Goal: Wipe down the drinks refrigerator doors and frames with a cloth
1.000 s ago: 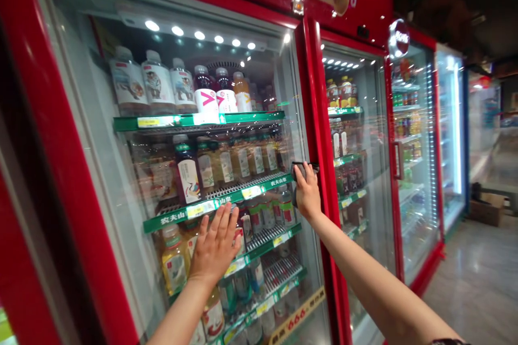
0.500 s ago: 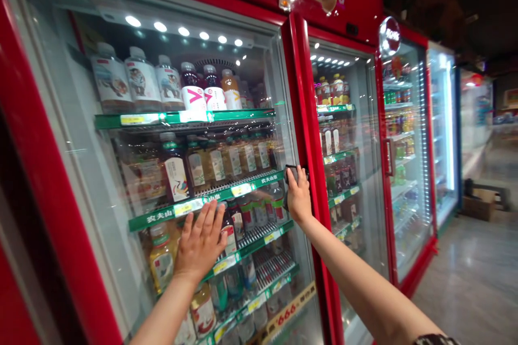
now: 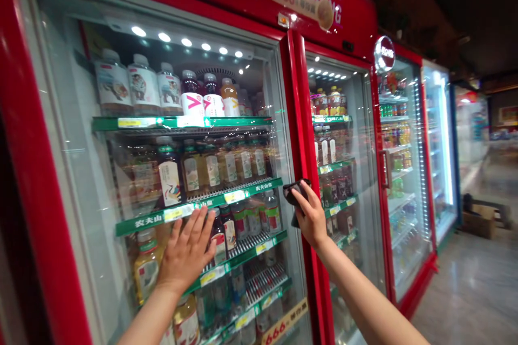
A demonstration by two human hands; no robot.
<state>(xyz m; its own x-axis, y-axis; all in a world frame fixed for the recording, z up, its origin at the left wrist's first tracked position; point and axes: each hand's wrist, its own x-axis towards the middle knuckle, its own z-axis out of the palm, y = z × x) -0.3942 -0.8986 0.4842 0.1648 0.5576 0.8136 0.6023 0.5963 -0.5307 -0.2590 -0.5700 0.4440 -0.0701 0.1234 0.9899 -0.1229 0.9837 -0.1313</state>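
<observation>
Hands [image 3: 185,252] forward, well apart

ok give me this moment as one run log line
left hand: open, by glass door | right hand: holding dark cloth, near red frame | bottles: behind glass

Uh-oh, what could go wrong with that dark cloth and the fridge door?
The dark cloth could slip from the right grip, since part of it pokes out. The left grip, bare and spread open in front of the glass door, might leave smudges if it touches.
</observation>
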